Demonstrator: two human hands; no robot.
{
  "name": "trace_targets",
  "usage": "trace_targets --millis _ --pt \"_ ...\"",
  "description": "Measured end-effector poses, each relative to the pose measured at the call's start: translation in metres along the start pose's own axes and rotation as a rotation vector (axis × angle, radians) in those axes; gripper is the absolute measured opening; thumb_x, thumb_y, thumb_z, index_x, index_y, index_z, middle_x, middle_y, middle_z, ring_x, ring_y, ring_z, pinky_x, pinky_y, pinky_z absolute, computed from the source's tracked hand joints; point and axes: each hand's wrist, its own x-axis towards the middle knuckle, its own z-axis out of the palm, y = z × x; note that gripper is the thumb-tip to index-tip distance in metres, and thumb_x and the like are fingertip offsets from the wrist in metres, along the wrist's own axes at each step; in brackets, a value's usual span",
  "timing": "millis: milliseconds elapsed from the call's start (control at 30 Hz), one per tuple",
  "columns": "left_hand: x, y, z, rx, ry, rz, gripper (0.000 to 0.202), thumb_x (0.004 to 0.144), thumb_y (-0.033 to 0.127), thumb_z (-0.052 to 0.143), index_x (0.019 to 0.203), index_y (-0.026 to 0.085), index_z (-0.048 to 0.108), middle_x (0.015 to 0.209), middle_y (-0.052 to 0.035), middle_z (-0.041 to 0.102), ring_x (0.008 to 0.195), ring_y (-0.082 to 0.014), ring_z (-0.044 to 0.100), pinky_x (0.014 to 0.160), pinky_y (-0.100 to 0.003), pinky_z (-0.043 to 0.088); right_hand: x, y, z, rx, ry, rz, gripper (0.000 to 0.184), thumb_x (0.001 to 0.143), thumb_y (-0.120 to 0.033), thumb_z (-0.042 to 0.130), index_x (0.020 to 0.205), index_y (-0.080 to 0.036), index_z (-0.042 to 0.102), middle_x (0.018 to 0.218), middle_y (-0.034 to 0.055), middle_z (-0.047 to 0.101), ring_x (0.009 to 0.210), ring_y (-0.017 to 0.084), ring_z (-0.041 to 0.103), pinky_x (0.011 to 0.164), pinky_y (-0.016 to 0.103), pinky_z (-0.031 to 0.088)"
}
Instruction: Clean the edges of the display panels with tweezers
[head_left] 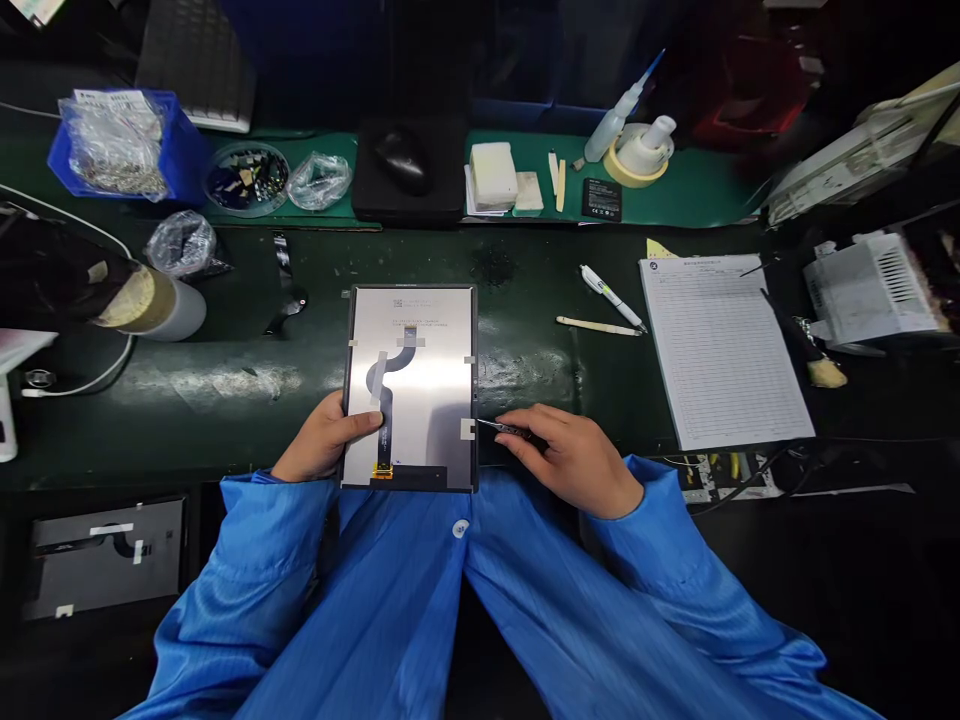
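Observation:
A tablet display panel (431,400) is tilted up at the bench's front edge, its silvery back facing me. A dark flex cable (385,400) curves down that back, with a strip of tape across it. My left hand (319,437) grips the panel's left edge, thumb pressed on the back near the cable. In my right hand (574,455) is a pair of tweezers (504,428), pinched between thumb and fingers. Their tip meets the panel's right edge beside a small pale piece of tape (467,429). Whether the tip grips the tape I cannot tell.
Another display panel (109,560) lies low on the left. A ruled paper sheet (724,350), a white pen (611,297) and a brush (821,365) are to the right. Along the back shelf stand a blue bin (176,150), a dish of small parts (247,180) and a dropper bottle (611,125).

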Motion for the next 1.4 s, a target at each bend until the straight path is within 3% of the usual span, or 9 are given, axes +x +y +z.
trace_targets --millis 400,700,967,1200,1400 --pt "0.000 0.003 0.003 -0.048 0.019 -0.027 0.050 0.060 0.033 0.097 0.097 0.009 0.074 0.077 -0.0052 0.075 0.060 -0.0149 0.068 0.060 -0.022 0.060 -0.004 0.006 -0.008 0.039 -0.052 -0.090 0.021 0.101 -0.027 0.063 0.120 -0.031 0.070 0.092 0.0015 0.078 0.073 0.020 0.075 0.061 0.035 0.063" --pt "0.000 0.003 0.001 -0.039 0.017 -0.039 0.049 0.060 0.033 0.096 0.096 0.008 0.074 0.080 -0.0072 0.076 0.062 -0.0164 0.069 0.060 -0.023 0.059 -0.006 0.007 -0.016 0.121 -0.147 -0.127 0.028 0.101 -0.026 0.063 0.126 -0.039 0.067 0.094 0.0005 0.078 0.075 0.020 0.075 0.062 0.035 0.062" --pt "0.001 0.001 0.000 -0.033 -0.002 -0.013 0.047 0.063 0.033 0.095 0.097 0.009 0.075 0.079 -0.0052 0.076 0.060 -0.0145 0.068 0.062 -0.022 0.059 -0.001 0.003 -0.004 -0.032 -0.001 -0.074 0.026 0.103 -0.022 0.057 0.124 -0.034 0.068 0.095 0.0036 0.078 0.078 0.023 0.075 0.066 0.038 0.063" --pt "-0.001 0.005 0.005 -0.017 0.015 -0.021 0.047 0.063 0.032 0.094 0.098 0.008 0.074 0.081 -0.0081 0.077 0.066 -0.0196 0.071 0.063 -0.025 0.059 0.001 0.000 -0.004 0.003 -0.022 -0.027 0.027 0.100 -0.027 0.063 0.125 -0.037 0.067 0.097 0.0017 0.079 0.079 0.024 0.076 0.066 0.038 0.065" --pt "0.001 0.004 0.003 -0.023 -0.007 -0.016 0.045 0.065 0.032 0.094 0.098 0.009 0.075 0.082 -0.0074 0.077 0.065 -0.0177 0.071 0.062 -0.023 0.058 0.001 0.000 -0.004 -0.042 -0.023 -0.029 0.026 0.104 -0.026 0.056 0.122 -0.037 0.070 0.092 0.0023 0.079 0.077 0.024 0.075 0.065 0.039 0.064"
